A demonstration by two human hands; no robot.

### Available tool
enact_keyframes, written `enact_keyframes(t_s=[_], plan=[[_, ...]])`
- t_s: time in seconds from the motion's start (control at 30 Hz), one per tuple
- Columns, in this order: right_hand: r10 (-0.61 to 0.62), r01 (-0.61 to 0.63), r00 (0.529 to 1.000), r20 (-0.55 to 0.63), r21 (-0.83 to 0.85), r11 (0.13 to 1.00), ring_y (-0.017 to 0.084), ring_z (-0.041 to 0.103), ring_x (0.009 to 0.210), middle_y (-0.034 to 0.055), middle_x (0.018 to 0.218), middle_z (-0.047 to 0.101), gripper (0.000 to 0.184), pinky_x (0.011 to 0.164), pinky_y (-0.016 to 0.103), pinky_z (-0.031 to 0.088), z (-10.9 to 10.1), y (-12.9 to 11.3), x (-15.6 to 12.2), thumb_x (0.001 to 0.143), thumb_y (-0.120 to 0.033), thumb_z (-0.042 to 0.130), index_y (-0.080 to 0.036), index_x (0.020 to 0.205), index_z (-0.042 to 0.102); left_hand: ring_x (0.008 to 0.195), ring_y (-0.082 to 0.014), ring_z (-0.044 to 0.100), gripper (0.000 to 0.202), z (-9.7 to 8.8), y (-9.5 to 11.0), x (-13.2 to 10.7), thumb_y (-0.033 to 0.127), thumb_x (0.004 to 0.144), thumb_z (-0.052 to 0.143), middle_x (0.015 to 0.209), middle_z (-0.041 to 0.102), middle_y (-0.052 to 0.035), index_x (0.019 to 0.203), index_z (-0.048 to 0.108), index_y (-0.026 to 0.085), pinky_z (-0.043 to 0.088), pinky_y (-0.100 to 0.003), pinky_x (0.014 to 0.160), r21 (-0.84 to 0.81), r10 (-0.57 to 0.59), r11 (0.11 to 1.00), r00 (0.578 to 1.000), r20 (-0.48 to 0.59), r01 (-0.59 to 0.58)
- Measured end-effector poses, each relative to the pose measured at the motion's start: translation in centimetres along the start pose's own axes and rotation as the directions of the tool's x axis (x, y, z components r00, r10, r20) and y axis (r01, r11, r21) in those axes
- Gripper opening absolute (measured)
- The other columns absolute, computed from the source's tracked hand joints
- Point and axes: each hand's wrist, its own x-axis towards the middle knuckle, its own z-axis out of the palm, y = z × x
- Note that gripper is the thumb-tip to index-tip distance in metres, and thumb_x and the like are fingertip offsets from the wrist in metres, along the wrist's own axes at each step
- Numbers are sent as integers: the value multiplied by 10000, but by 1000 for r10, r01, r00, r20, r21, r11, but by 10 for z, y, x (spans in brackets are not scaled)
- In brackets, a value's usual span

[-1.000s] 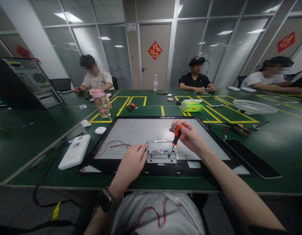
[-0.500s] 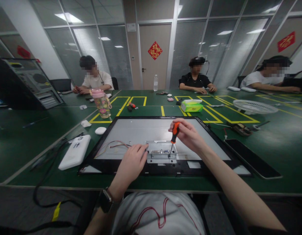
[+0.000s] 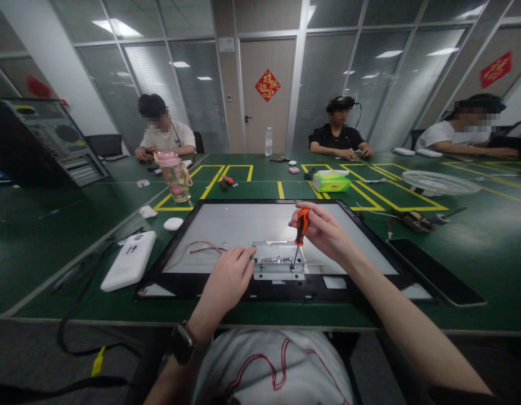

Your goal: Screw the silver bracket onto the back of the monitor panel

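A monitor panel lies face down on the green table, its grey metal back up. Near its front edge sits a small metal bracket with connector ports. My right hand is closed round an orange-handled screwdriver, held nearly upright with its tip on the bracket's right side. My left hand rests on the panel with its fingers curled, fingertips pressing the bracket's left end. Thin coloured wires run across the panel to the left of the bracket.
A white box lies left of the panel, a black slab to its right. Further back stand a pink-lidded bottle, a green tissue pack, a fan grille and a computer case. Three people sit at the far side.
The screwdriver handle has tipped from leaning right to nearly upright, and my right hand has shifted slightly up and left. My left hand has stayed on the bracket.
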Motion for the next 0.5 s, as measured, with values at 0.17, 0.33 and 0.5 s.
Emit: enact_keyframes(t_s=[0.17,0.33,0.5], plan=[[15,-16,999,33,19,1000,171,646,786,24,880,680,243,790,346,516,0,1,1,868,-426,647,-257,1043,654,1038,-251,610,311,-2,2,0,204,982,418,1105,667,-105,1237,587,147,491,-427,934,8,-6,1000,1000,8,6],[-15,15,1000,10,-39,999,179,633,828,23,903,671,255,794,343,506,-1,3,1,826,-429,698,-266,1019,660,1038,-251,616,315,-2,1,0,211,987,409,1110,668,-110,1236,590,145,495,-433,934,5,-6,1000,1000,9,6],[-191,159,976,-103,-258,953,148,568,727,-23,805,600,192,719,293,483,-4,9,0,757,-369,779,-274,894,683,1028,-246,622,308,-1,1,0,216,983,418,1100,672,-102,1230,593,156,496,-427,932,-2,0,1000,1000,-17,0]])
